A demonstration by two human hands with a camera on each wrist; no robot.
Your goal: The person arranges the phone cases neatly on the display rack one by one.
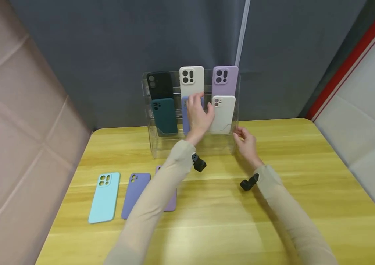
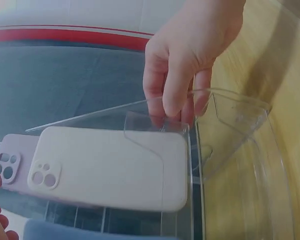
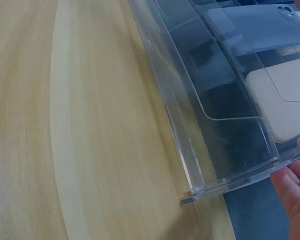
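Note:
A clear acrylic rack [image 1: 154, 141] stands at the back of the wooden table [image 1: 224, 206]. My left hand [image 1: 198, 112] grips a blue-purple phone case [image 1: 185, 114] in the rack's middle slot, between a teal case [image 1: 165, 116] and a cream case [image 1: 223, 114]. My right hand [image 1: 243, 138] pinches the rack's right side wall near its base. In the left wrist view the right hand's fingers [image 2: 182, 100] curl over the wall's edge beside the cream case [image 2: 115, 167]. The right wrist view shows the rack's front lip [image 3: 190, 125] and my fingertips [image 3: 292, 187].
Black [image 1: 159, 84], white [image 1: 191, 81] and lilac [image 1: 225, 79] cases fill the top row. On the table at the left lie a light blue case [image 1: 104, 197], a blue-purple case [image 1: 136, 195] and a purple one [image 1: 171, 202], partly under my left arm. A grey curtain hangs behind.

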